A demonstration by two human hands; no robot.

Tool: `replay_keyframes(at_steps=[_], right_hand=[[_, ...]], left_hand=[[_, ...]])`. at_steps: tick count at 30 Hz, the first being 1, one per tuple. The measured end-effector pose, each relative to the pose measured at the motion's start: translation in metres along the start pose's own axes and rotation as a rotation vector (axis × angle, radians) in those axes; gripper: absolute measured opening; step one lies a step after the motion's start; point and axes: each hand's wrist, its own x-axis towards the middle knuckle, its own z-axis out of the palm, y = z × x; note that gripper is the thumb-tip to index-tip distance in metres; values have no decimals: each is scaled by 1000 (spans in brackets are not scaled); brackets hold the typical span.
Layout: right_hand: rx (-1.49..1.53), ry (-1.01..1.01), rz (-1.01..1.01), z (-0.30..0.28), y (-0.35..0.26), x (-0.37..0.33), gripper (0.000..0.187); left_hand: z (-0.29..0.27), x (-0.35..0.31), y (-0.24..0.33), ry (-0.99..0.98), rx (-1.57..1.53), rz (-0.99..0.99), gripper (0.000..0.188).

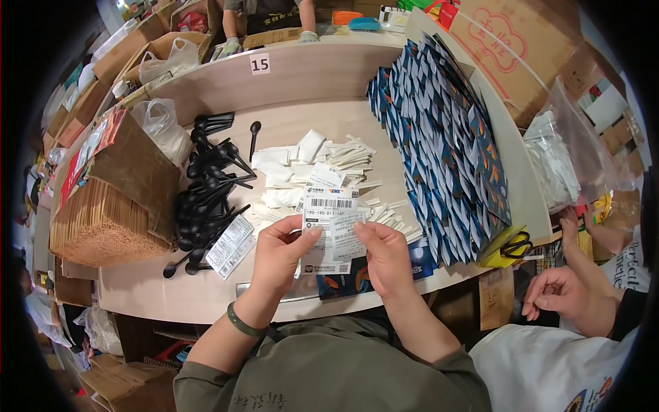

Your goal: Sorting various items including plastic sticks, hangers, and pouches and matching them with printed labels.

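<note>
Beige tabletop lies below; both hands pinch a flat white barcoded label; a smaller printed slip overlaps it.

Far co-worker cut off by upper edge; held slip: fine print illegible.

A white barcode label and a smaller printed slip, overlapping its lower right, are held in both hands.
</note>
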Motion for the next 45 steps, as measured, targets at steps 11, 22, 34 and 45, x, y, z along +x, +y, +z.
replay_keyframes(at_steps=[11,22,34,45], right_hand=[[47,154,-173,-15,-10,3,14],[10,195,-209,-17,-3,6,12],[-13,227,-195,-24,1,7,11],[-73,367,-261,-62,4,15,10]], left_hand=[[-14,-3,8,26,87,120,36],[-11,-5,3,-26,176,156,47],[-10,-4,-2,-54,278,203,51],[-64,-4,-5,163,201,182,50]])
